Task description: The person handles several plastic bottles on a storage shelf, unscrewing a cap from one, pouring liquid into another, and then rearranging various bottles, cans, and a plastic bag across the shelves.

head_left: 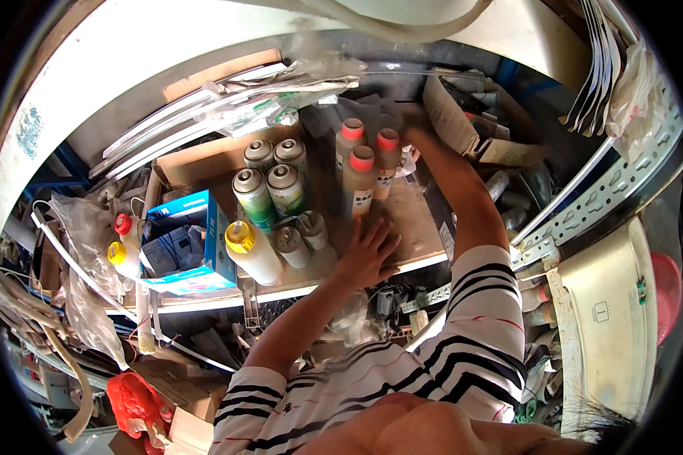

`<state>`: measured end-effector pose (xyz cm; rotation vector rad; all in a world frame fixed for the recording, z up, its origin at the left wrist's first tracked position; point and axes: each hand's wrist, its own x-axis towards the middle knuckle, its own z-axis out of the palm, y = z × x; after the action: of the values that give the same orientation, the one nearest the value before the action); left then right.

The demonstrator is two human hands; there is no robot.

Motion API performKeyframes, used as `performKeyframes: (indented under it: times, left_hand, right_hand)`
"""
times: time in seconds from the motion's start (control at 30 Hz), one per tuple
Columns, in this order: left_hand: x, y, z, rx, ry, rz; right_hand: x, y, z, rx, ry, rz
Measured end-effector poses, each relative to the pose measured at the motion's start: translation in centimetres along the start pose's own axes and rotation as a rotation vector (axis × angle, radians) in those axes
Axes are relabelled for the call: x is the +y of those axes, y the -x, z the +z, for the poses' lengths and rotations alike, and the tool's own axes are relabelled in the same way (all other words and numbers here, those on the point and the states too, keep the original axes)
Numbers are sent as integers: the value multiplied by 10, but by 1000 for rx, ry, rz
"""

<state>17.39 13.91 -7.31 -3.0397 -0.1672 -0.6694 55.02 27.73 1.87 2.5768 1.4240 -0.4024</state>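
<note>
Three brownish bottles with red caps stand upright together on the shelf: a front bottle [359, 182], a back left bottle [349, 145] and a right bottle [386, 163]. My left hand [369, 252] is spread open just below the front bottle; I cannot tell whether its fingertips touch it. Beyond the right bottle is my right hand [420, 142], in shadow, its fingers mostly hidden. Something small and whitish [407, 161] shows beside it, too unclear to name. Left of the bottles, several spray cans [287, 189] stand grouped, with small grey containers [291, 247] in front.
A yellow-capped white bottle [253, 254] and a blue box [214, 258] of dark items stand at the shelf's left. Plastic-wrapped strips [228, 102] lie behind. An open cardboard box [451, 114] sits at back right. A perforated metal rail [577, 220] runs along the right.
</note>
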Motion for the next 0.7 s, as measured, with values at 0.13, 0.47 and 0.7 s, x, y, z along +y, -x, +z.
performKeyframes:
  times: [0.13, 0.47, 0.7]
  left_hand:
    - [0, 0, -1, -13, -38, 10]
    - [-1, -2, -8, 63, 59, 17]
    - [1, -4, -18, 31, 26, 17]
  right_hand:
    - [-4, 14, -2, -23, -1, -30]
    - [8, 26, -13, 1, -104, -92]
    - [12, 4, -14, 107, -172, -61]
